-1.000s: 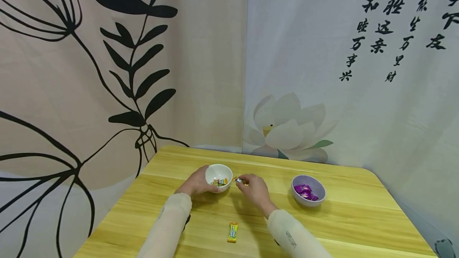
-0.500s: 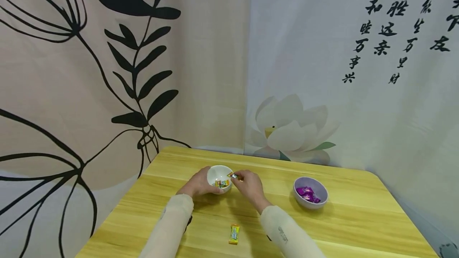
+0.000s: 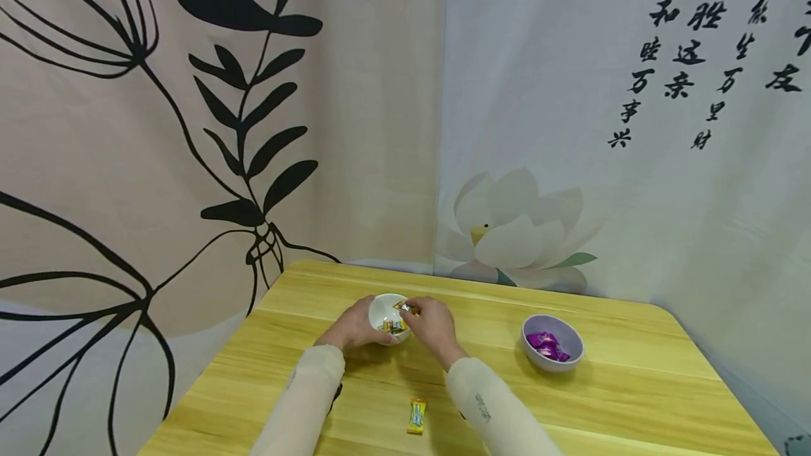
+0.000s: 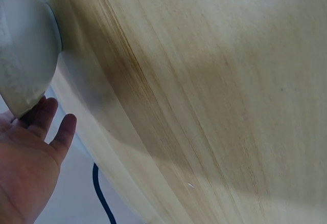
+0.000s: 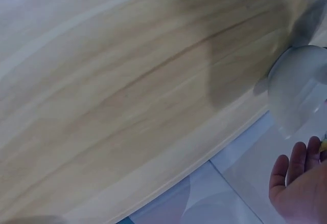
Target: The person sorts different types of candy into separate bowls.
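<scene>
My left hand [image 3: 352,325] holds a small white bowl [image 3: 381,309] by its left side, with the thumb near the front rim. Several yellow-wrapped candies [image 3: 394,327] lie inside it. Over the bowl's right rim, my right hand [image 3: 434,325] pinches a wrapped candy [image 3: 404,307] between thumb and fingers. In the left wrist view, fingertips of the left hand [image 4: 30,157] meet the rim of the bowl [image 4: 28,45]. The right wrist view has the right hand [image 5: 304,185] beside the bowl [image 5: 294,88], with only a yellow edge of the candy [image 5: 324,145] showing.
A single yellow candy [image 3: 416,416] lies on the wooden table [image 3: 608,407] near the front. To the right stands a lilac bowl [image 3: 573,354] with several purple-wrapped candies [image 3: 548,346]. A printed curtain [image 3: 380,125] hangs behind the table.
My right hand has moved left with the candy, from beside the white bowl to over its opening. The left hand keeps its hold on the bowl. The head view has shifted slightly.
</scene>
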The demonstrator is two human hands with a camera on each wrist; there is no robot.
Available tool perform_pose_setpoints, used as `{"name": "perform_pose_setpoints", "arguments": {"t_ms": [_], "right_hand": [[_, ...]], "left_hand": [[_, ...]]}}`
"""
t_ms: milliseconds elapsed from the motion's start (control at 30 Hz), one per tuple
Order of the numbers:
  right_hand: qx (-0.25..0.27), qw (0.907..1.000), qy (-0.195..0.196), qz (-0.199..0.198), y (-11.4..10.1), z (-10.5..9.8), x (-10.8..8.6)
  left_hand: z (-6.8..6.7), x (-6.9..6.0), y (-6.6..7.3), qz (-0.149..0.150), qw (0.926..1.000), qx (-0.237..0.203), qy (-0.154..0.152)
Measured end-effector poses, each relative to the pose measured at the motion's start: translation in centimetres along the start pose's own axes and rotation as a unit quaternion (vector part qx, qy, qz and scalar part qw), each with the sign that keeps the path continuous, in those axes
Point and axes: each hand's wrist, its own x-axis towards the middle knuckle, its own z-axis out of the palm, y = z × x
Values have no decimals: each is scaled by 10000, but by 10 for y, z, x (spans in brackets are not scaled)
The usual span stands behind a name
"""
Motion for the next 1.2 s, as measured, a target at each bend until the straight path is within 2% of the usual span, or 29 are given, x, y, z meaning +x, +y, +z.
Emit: {"name": "perform_pose_setpoints", "arguments": {"t_ms": [133, 333, 733, 1000, 1200], "right_hand": [[21, 9999, -70, -148, -1, -1, 2], [-90, 9995, 31, -288, 4, -4, 2], [63, 9997, 125, -223, 18, -10, -8], [224, 9997, -108, -15, 22, -14, -24], [326, 9988, -369, 1, 29, -16, -44]], "left_hand": [[2, 1, 2, 49, 10000, 72, -22], [5, 4, 2, 144, 9999, 48, -82], [4, 8, -6, -74, 9999, 76, 47], [2, 6, -3, -76, 9999, 79, 93], [2, 5, -5, -22, 9999, 50, 91]]}}
